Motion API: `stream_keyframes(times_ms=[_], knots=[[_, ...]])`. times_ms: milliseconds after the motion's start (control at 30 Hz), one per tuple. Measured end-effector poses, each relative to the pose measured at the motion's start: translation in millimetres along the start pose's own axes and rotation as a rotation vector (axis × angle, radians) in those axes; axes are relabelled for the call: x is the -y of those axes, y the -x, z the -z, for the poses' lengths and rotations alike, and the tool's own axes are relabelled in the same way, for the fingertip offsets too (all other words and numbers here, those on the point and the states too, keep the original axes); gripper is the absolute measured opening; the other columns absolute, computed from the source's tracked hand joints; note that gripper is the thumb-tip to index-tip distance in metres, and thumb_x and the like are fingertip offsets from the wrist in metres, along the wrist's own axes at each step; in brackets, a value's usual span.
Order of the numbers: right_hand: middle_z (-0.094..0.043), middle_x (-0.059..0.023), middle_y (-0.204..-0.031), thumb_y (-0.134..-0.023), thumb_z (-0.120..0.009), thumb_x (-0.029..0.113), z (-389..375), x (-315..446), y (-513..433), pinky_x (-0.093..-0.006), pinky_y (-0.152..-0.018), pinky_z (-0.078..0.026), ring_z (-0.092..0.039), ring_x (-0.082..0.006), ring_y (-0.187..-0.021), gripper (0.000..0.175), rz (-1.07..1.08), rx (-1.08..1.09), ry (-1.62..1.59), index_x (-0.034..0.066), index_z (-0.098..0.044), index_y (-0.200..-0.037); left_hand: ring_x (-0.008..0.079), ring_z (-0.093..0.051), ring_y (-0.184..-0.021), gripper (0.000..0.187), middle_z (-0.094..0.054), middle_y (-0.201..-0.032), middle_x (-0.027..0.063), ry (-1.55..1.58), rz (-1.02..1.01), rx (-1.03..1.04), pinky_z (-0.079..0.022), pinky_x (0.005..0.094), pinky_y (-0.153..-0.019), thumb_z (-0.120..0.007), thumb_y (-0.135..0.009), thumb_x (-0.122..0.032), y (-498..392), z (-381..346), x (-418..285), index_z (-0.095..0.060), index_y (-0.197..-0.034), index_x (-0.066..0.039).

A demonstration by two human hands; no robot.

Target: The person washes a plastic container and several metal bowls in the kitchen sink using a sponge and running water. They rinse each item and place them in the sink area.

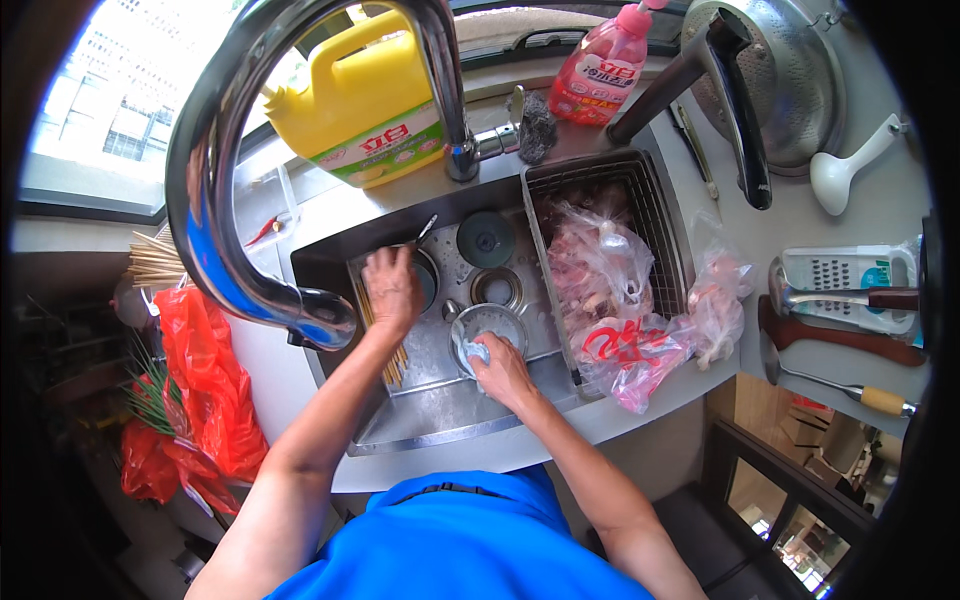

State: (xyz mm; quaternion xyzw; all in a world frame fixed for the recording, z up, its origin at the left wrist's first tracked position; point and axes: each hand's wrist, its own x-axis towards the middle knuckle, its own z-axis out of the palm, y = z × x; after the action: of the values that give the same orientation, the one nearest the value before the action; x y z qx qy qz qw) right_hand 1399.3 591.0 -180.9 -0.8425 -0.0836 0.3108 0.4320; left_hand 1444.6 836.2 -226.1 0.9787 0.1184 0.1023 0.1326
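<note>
In the metal sink (424, 409), my right hand (506, 373) presses a pale blue cloth (474, 351) into a round, shallow bowl (512, 321). My left hand (394, 289) is over the left side of a dark round bowl (428, 279); whether its fingers grip the rim is hidden. A shiny metal utensil handle (427, 226) sticks up behind that bowl. Wooden chopsticks (394, 367) lie along the sink's left side, partly under my left hand and wrist. Farther back sits a dark round dish-like piece (486, 238), with the ringed drain (496, 289) in front of it.
A chrome faucet (187, 202) arches over the left. Bagged raw meat (592, 270) fills a wire basket (531, 225) at right; another bag (716, 307) lies beside it. Behind stand a yellow jug (367, 90) and pink pump bottle (600, 71). Red bags (206, 375) hang left.
</note>
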Motion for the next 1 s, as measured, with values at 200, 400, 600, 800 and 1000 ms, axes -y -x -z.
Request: stream_keyframes(times_ms=[200,400,600,800,1000], knots=[[-0.066,-0.0276,-0.12,-0.094,-0.066,0.016,-4,-13,-26,-0.0524,-0.098,-0.054,-0.066,-0.0477,-0.111,0.033,0.01,0.082,0.221,0.0028,-0.066,-0.124,0.0388,-0.064,-0.101,0.04,-0.059,-0.106,0.0181,0.036,-0.053,0.141,-0.056,0.0486,-0.084,-0.06,-0.09,-0.003,16,-2,76,-0.071,-0.126,-0.016],[-0.071,-0.0248,-0.115,-0.093,-0.07,0.012,-14,-26,-38,-0.0537,-0.095,-0.053,-0.066,-0.047,-0.109,0.028,0.11,0.022,0.3,0.0062,-0.069,-0.12,0.0376,-0.067,-0.1,0.027,-0.058,-0.107,0.0183,-0.039,-0.252,0.359,-0.058,0.0488,-0.081,-0.055,-0.096,-0.009,-11,23,64,-0.068,-0.119,-0.013],[-0.071,-0.0236,-0.113,-0.093,-0.069,0.009,-10,-26,-35,-0.0538,-0.093,-0.054,-0.067,-0.0456,-0.109,0.023,0.133,0.024,0.294,0.0059,-0.069,-0.116,0.0353,-0.072,-0.094,0.03,-0.057,-0.109,0.0187,-0.142,-0.359,0.471,-0.058,0.0479,-0.078,-0.058,-0.095,-0.013,-19,43,66,-0.061,-0.125,-0.013],[-0.067,-0.0253,-0.113,-0.094,-0.068,0.009,-13,-36,-37,-0.0553,-0.09,-0.054,-0.067,-0.0472,-0.105,0.023,0.122,-0.007,0.319,0.0083,-0.069,-0.117,0.0371,-0.073,-0.087,0.024,-0.06,-0.104,0.0207,-0.099,-0.362,0.415,-0.058,0.0492,-0.075,-0.057,-0.096,-0.012,-16,40,75,-0.058,-0.12,-0.01],[-0.061,-0.0279,-0.116,-0.096,-0.065,0.011,-11,-38,-40,-0.0564,-0.089,-0.055,-0.067,-0.0487,-0.103,0.023,0.061,-0.058,0.32,0.0122,-0.07,-0.119,0.0418,-0.07,-0.085,0.028,-0.067,-0.093,0.0198,0.026,-0.295,0.185,-0.056,0.0529,-0.079,-0.061,-0.09,-0.006,0,12,97,-0.058,-0.118,-0.008]])
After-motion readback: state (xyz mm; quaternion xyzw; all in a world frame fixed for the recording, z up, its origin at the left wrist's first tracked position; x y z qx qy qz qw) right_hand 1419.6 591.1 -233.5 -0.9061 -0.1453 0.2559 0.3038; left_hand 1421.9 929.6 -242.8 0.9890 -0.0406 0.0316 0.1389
